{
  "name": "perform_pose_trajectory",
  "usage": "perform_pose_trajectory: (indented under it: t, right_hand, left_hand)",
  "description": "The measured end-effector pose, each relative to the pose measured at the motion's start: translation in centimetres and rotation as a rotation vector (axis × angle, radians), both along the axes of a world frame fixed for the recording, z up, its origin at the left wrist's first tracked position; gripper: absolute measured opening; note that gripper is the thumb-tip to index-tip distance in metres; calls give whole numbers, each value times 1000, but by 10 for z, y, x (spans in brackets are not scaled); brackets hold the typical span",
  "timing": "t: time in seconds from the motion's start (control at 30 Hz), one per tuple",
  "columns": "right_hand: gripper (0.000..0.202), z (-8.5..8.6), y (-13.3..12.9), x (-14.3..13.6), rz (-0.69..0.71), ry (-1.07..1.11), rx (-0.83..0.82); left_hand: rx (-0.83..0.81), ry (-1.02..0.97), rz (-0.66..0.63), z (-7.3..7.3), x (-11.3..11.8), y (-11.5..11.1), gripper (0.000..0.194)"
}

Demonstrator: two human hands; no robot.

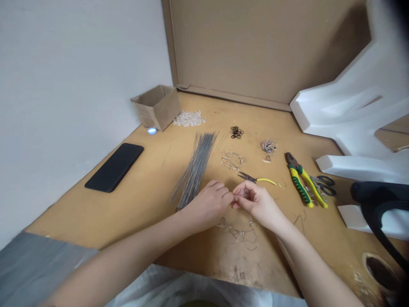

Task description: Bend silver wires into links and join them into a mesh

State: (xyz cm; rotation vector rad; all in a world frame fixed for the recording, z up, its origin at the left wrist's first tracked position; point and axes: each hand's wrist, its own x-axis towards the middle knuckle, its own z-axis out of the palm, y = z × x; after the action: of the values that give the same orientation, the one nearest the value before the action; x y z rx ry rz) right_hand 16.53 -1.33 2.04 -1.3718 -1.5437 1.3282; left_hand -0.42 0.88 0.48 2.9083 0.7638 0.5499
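My left hand and my right hand meet fingertip to fingertip above the wooden table. Both are closed in a pinch, and what sits between the fingers is too small to make out. Thin bent wire pieces lie in a loose arc just below my hands. Small pliers with a yellow handle rest just beyond my right hand. A ring of bent wires is behind them. To the left of my hands lies a bundle of straight grey wires.
A black phone lies at left. Farther back are a cardboard box, clear beads, black rings and a wire cluster. Large yellow-green pliers and scissors lie right, near a white structure.
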Motion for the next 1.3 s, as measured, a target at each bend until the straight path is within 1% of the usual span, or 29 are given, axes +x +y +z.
perform_pose_trajectory:
  t: [0.4, 0.63, 0.73, 0.93, 1.3]
  right_hand:
    - [8, 1, 0, -3, -26, 31, 8]
    - [8, 5, -1, 1, -26, -54, 69]
    - [7, 5, -1, 1, -7, -74, 95]
    - [8, 3, -2, 0, -13, -86, 115]
    - [5, 5, -3, -2, -7, -83, 85]
  left_hand:
    - [-4, 12, 28, 0, 1, -1, 15]
    - [-63, 7, 80, 10, 1, 4, 18]
    - [-89, -47, 76, 11, -1, 5, 19]
    - [-126, -104, 83, 8, -3, 4, 21]
    - [-151, -28, 44, 15, -4, 5, 25]
